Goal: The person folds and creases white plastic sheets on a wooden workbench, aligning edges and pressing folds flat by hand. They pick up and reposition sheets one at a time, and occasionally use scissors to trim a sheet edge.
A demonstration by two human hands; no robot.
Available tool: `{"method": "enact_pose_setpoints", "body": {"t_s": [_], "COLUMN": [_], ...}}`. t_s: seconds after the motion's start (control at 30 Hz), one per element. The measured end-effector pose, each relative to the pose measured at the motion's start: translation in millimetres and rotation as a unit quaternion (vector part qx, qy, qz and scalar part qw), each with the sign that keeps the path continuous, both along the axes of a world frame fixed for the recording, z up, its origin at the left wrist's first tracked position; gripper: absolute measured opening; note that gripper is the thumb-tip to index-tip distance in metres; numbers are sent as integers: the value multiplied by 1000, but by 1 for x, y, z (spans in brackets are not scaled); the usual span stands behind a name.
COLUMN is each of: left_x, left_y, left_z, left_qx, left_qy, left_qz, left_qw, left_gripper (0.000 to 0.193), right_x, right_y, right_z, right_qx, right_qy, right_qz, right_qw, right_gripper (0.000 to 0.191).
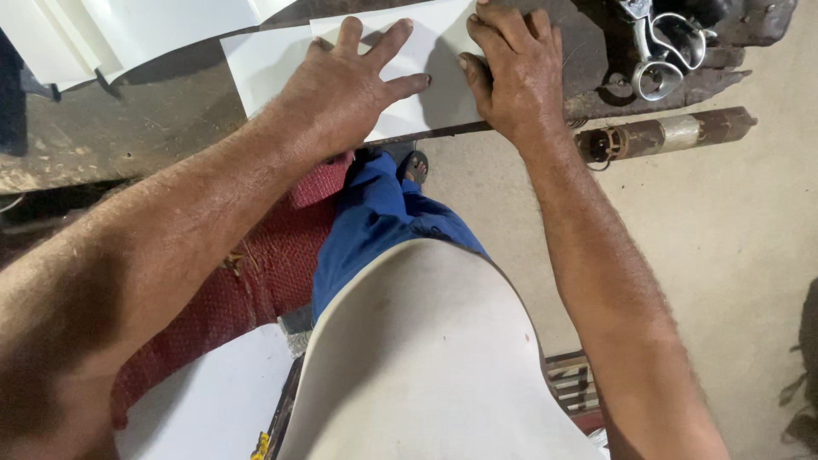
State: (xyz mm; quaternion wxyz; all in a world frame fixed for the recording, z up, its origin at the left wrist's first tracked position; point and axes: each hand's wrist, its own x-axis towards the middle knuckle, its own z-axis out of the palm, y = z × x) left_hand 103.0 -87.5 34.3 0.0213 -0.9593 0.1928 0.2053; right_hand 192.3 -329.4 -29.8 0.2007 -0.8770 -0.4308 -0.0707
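A dark, worn surface [128,128] runs along the top. A white sheet [273,64] lies flat at its near edge. The left hand [341,89] presses down on the sheet with its fingers [400,38] spread wide and flat, gripping nothing. The right hand [515,72] rests on the sheet's right end, fingers [477,72] curled onto it. A rusty pipe [665,135] lies on the floor [724,238], and a metal tool [660,51] sits at the surface's right end.

The white sheet [409,77] runs off the top edge, partly hidden under both hands.
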Motion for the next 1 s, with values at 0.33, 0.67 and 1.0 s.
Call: {"method": "enact_pose_setpoints", "body": {"t_s": [0.33,0.67,1.0], "left_x": [-1,4,12], "left_y": [1,-12,-36], "left_z": [-5,12,14], "left_qx": [-20,-6,37], "left_qy": [-5,29,-32], "left_qz": [18,17,-35], "left_qw": [1000,999,998], "left_gripper": [77,83,72], "right_x": [-81,-120,0], "right_y": [-49,-86,-69], "right_z": [2,25,76], "right_qx": [-22,44,91], "right_qy": [37,48,-75], "right_qz": [-56,-94,-245], "right_qw": [998,993,962], "right_gripper": [17,21,33]}}
